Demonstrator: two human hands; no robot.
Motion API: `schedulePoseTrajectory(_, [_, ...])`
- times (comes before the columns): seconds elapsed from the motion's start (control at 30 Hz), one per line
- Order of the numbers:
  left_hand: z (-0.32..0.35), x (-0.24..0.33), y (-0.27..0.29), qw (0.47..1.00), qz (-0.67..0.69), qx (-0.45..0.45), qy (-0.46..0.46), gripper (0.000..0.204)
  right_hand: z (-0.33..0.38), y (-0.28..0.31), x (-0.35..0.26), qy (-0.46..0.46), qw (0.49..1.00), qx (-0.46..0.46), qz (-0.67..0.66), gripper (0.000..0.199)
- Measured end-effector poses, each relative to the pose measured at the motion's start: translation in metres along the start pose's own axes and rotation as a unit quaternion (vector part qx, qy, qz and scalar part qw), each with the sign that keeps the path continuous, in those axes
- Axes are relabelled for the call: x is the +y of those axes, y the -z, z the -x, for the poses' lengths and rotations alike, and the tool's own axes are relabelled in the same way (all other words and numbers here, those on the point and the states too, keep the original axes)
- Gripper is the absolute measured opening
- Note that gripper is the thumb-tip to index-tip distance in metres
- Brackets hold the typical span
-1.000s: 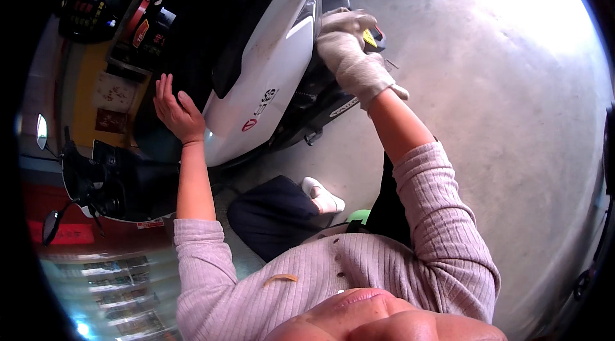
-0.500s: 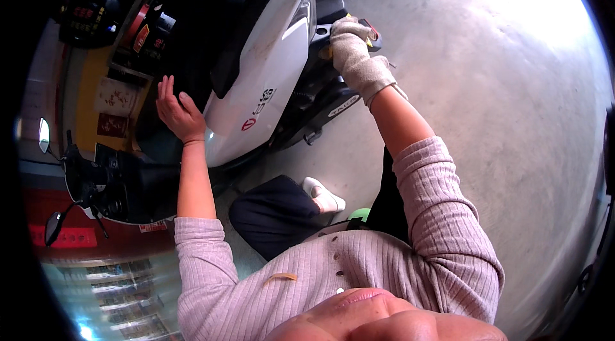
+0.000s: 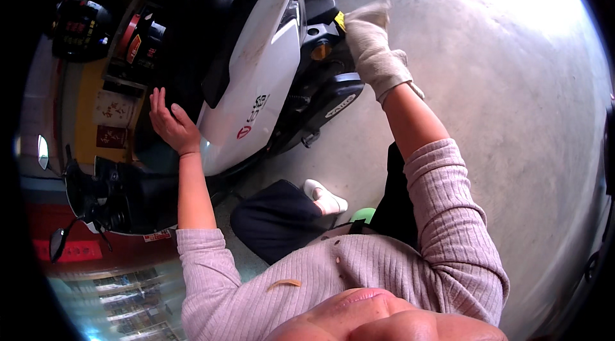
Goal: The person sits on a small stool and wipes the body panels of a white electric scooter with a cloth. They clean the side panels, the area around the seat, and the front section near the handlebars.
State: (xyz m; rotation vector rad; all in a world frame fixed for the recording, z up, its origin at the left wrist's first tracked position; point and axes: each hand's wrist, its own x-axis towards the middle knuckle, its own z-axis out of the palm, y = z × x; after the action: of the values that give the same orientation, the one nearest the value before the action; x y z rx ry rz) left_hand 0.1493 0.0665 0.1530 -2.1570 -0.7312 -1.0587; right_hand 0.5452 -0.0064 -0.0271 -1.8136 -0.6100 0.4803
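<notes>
A white and black scooter (image 3: 256,59) stands ahead of me to the left. My left hand (image 3: 173,126) is flat with its fingers stretched out, beside the white side panel and over the dark part of the scooter; whether it touches is unclear. Beige cloth (image 3: 375,46) covers my right hand (image 3: 368,30) like a loose mitt down past the wrist, so its fingers are hidden. The cloth's end is blurred. That hand is at the scooter's rear, next to a yellow piece (image 3: 340,21) and an amber lamp (image 3: 321,51).
Black containers with red labels (image 3: 134,43) and a round black container (image 3: 83,24) stand beyond the scooter. Its handlebar mirror (image 3: 57,243) sticks out at the left. Grey floor (image 3: 500,97) spreads to the right. My white shoe (image 3: 327,200) is below the scooter.
My right hand has moved right, off the scooter's rear end, uncovering the amber lamp. My left hand has shifted slightly left and stays flat. The scooter sits a little further left in view.
</notes>
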Motion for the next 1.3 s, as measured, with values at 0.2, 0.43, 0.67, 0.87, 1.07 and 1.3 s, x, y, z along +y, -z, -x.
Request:
schedulePoseTrajectory(0.2, [-0.002,0.0,0.001,1.0,0.011,0.001,-0.016,0.038,0.02,-0.006,-0.031,0.225,0.974,0.0,0.028,0.027])
schedulePoseTrajectory(0.43, [-0.002,0.002,0.004,1.0,0.023,-0.01,-0.01,0.037,-0.008,-0.011,-0.014,0.298,0.95,-0.064,0.064,0.027])
schedulePoseTrajectory(0.67, [-0.003,-0.002,0.001,1.0,0.024,-0.007,-0.018,0.037,-0.006,-0.011,-0.012,0.311,0.947,-0.05,0.068,0.028])
schedulePoseTrajectory(0.87, [-0.006,0.001,0.0,1.0,0.001,0.005,-0.018,0.036,0.031,0.004,-0.014,0.309,0.95,-0.035,-0.025,0.03])
schedulePoseTrajectory(1.07, [-0.003,-0.003,0.002,1.0,0.011,0.009,-0.02,0.036,0.047,0.061,-0.019,-0.104,0.895,-0.249,-0.355,0.032])
schedulePoseTrajectory(1.3, [-0.004,0.0,0.0,1.0,0.025,0.003,-0.014,0.036,0.006,0.1,0.054,0.003,0.957,-0.204,0.207,0.033])
